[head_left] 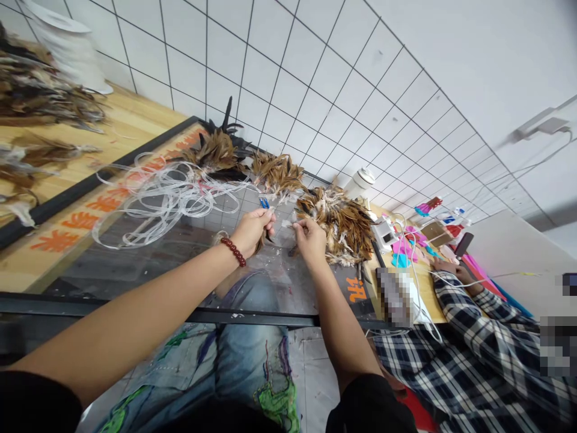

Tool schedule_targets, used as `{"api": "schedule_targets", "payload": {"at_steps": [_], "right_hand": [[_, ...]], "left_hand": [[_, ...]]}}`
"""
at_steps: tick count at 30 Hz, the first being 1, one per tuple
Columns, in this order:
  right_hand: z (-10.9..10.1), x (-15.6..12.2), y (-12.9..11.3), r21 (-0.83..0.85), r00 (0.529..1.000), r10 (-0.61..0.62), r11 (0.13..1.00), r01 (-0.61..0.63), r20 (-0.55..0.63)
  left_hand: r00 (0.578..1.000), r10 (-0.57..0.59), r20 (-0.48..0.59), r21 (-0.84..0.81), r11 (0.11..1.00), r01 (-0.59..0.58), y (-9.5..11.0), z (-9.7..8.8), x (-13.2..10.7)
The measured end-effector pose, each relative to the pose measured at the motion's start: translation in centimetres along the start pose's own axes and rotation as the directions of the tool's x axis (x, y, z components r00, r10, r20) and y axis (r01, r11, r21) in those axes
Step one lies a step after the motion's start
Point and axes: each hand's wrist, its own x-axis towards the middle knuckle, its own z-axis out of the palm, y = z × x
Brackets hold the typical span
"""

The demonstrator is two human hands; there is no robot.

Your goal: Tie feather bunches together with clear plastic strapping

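Note:
My left hand [253, 230], with a red bead bracelet on the wrist, is closed around a small bundle of brown feathers [261, 242] above the glass table top [135, 264]. Blue-handled scissors [264, 202] lie just beyond its fingers. My right hand [310, 237] pinches a small pale feather piece [286, 223] between the two hands. A pile of brown feathers [340, 225] lies right beside my right hand.
A tangle of clear plastic strips [166, 195] lies left of my hands. More feather heaps [216, 153] sit by the tiled wall and on the wooden bench [40, 102]. A person in a plaid sleeve [478, 319] sits at the right with cables and coloured pieces.

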Motion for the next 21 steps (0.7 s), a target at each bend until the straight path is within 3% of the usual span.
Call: {"api": "schedule_targets", "payload": {"at_steps": [3,6,9,11,15,21], "right_hand": [[0.7,-0.3,-0.2,0.311,0.998,0.036,0.949,-0.048,0.043],[1.2,-0.6,-0.9,0.567,0.991,0.118,0.812,-0.137,0.069],[1.3,-0.8,-1.6,0.710,0.977,0.207,0.681,-0.179,0.047],[1.2,-1.0,-1.8,0.749,0.974,0.226,0.643,-0.157,0.010],[1.1,-1.3,-2.1,0.738,0.983,0.179,0.669,-0.091,-0.041],[1.4,-2.1,-2.6,0.565,0.999,-0.037,0.825,0.016,0.027]], "left_hand": [[0.999,-0.022,-0.026,-0.026,0.999,0.021,0.2,0.1,-0.1],[0.998,-0.024,-0.064,-0.014,1.000,0.023,0.3,0.2,-0.2],[0.996,-0.027,-0.090,-0.009,1.000,0.026,0.3,0.3,-0.2],[0.995,-0.025,-0.093,-0.010,1.000,0.024,0.1,0.3,-0.2],[0.998,-0.004,-0.056,0.002,1.000,0.004,-0.3,0.4,-0.1],[0.999,0.002,-0.046,-0.003,1.000,-0.002,-0.6,0.5,-0.2]]}}
